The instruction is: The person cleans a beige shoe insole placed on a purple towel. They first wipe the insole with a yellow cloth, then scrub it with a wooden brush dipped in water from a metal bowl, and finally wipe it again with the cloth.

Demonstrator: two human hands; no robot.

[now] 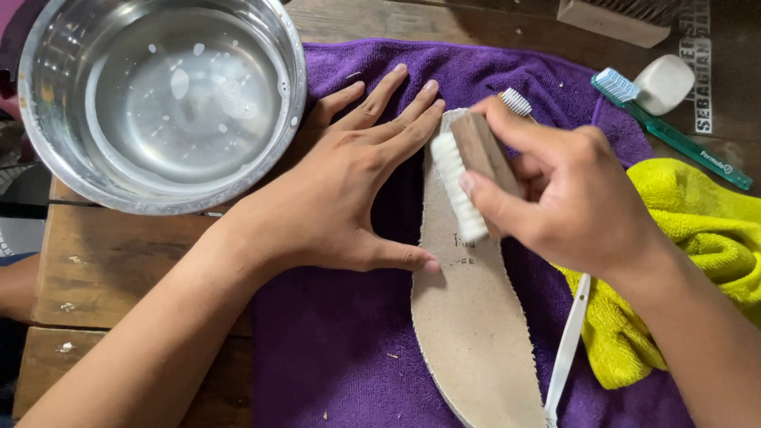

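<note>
insole [476,333] on purple towel [341,349] | left hand [349,190] flat, spread | right hand [555,198] clamped on brush [468,178] | wooden table [103,261]

Looking like a home shoe-cleaning spot, informal, maybe a small workshop. A rough plank worktop [103,261] is carrying a purple towel [341,349], a steel bowl [162,103] holding soapy water, a yellow cloth [705,230] and a toothbrush [674,131]. An insole [472,325] is lying on the towel under a small wooden brush [468,174]. Gaps are showing between the weathered boards.
</note>
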